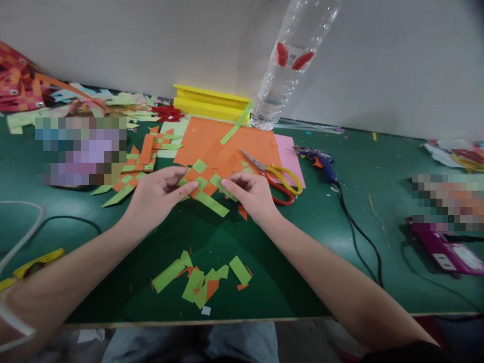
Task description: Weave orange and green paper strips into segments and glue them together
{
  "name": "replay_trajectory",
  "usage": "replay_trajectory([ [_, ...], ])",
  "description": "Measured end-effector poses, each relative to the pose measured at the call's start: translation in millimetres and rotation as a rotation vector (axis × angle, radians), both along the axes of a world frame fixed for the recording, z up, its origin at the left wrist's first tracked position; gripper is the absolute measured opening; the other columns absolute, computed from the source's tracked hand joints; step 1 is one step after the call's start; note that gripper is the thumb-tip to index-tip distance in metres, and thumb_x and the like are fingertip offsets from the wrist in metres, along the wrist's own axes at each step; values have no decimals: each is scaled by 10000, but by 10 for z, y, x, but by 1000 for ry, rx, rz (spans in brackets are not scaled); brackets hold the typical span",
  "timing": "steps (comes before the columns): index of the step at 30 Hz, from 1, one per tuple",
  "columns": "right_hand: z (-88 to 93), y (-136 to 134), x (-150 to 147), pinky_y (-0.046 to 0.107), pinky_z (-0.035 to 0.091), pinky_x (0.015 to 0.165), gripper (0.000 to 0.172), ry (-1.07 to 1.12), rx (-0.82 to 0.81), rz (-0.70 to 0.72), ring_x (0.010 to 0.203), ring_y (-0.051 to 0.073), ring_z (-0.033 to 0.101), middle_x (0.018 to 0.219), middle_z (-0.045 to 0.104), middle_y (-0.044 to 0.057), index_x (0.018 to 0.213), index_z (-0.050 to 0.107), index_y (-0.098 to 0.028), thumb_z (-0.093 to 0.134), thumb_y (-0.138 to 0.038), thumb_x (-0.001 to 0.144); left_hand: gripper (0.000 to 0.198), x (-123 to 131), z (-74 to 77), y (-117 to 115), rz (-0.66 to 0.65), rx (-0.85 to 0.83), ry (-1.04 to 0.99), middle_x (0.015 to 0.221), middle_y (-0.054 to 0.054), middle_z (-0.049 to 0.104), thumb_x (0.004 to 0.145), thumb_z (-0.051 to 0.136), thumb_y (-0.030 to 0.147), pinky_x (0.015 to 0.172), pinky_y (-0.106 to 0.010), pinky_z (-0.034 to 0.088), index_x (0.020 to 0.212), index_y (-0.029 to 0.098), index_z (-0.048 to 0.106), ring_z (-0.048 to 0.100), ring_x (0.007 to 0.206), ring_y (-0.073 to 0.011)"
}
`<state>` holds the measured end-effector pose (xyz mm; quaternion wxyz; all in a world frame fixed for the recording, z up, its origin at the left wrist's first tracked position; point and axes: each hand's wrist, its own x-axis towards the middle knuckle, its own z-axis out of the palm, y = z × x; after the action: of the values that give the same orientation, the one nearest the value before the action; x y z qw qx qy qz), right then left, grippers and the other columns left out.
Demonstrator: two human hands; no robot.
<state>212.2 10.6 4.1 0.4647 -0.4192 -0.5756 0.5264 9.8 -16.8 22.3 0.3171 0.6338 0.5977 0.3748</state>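
Note:
Between my two hands is a small woven piece of green and orange paper strips (203,175), held above the table with one green strip end pointing down and right. My left hand (162,191) pinches its left side between thumb and fingers. On the right, my right hand (249,194) grips a green strip at the other side, thumb on top. Just beyond my right hand lie scissors (278,176) with one yellow and one red handle. Orange paper sheets (227,136) lie behind the woven piece, and similar woven paper pieces (141,161) rest left of them.
Green and orange paper scraps (204,282) lie near the front edge. A water bottle (291,65) stands by the wall beside a yellow folded strip (212,103). To the right are a blue glue gun (321,164) with a black cord and a purple power strip (446,249).

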Motion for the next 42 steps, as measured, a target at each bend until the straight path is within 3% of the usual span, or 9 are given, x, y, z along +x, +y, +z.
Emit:
replay_trajectory([
  [2, 5, -4, 1, 236, 447, 533, 239, 4, 0, 6, 534, 83, 550, 604, 619, -25, 674, 646, -180, 728, -400, 722, 390, -1, -3, -3, 51, 3, -31, 709, -3, 689, 756, 666, 501, 551, -248, 466, 992, 190, 661, 612, 618, -168],
  [6, -8, -18, 10, 251, 456, 535, 319, -71, -6, 42, 587, 119, 582, 599, 619, -8, 648, 643, -181, 706, -479, 741, 397, -7, -1, -10, 22, 2, -35, 844, -33, 738, 828, 584, 514, 583, -259, 482, 1039, 197, 697, 642, 697, -191],
  [11, -76, -10, 23, 294, 539, 676, 261, -34, -5, 110, 808, 176, 672, 776, 716, 18, 848, 725, -218, 713, -459, 750, 471, -6, 13, -9, -44, 57, 71, 675, 11, 675, 861, 557, 505, 506, -243, 418, 1228, 214, 604, 529, 511, -137],
  [17, -104, 4, 16, 300, 548, 699, 230, -9, -17, 114, 802, 170, 683, 837, 738, 25, 848, 737, -222, 711, -432, 758, 315, 12, 33, 6, -14, 75, 104, 694, 9, 667, 856, 538, 467, 441, -233, 373, 1024, 207, 596, 480, 438, -109],
  [28, -121, 13, 26, 292, 529, 627, 278, -94, -28, 124, 776, 180, 660, 688, 679, 13, 784, 709, -212, 676, -488, 773, 282, -6, 4, 4, -12, 5, 42, 620, 24, 634, 846, 564, 502, 428, -246, 316, 958, 246, 602, 464, 436, -126],
  [31, -103, 12, 25, 294, 523, 617, 282, -122, -11, 124, 777, 186, 655, 653, 659, 16, 746, 698, -208, 671, -486, 779, 258, 11, 20, 18, -2, 4, 22, 731, -8, 678, 845, 565, 465, 483, -237, 398, 937, 228, 613, 558, 547, -144],
  [35, -96, 14, 28, 300, 520, 625, 267, -105, 6, 135, 777, 185, 651, 675, 658, 15, 770, 695, -203, 672, -468, 783, 234, 20, 39, 40, -13, -18, -46, 930, -46, 714, 827, 602, 415, 679, -245, 514, 938, 210, 622, 660, 806, -182],
  [42, -132, 24, 38, 299, 522, 648, 277, -112, 19, 149, 781, 177, 645, 696, 664, 8, 800, 698, -211, 673, -486, 780, 200, 12, 56, 47, -18, -62, -94, 882, -49, 740, 790, 648, 372, 716, -265, 549, 891, 199, 650, 686, 788, -183],
])
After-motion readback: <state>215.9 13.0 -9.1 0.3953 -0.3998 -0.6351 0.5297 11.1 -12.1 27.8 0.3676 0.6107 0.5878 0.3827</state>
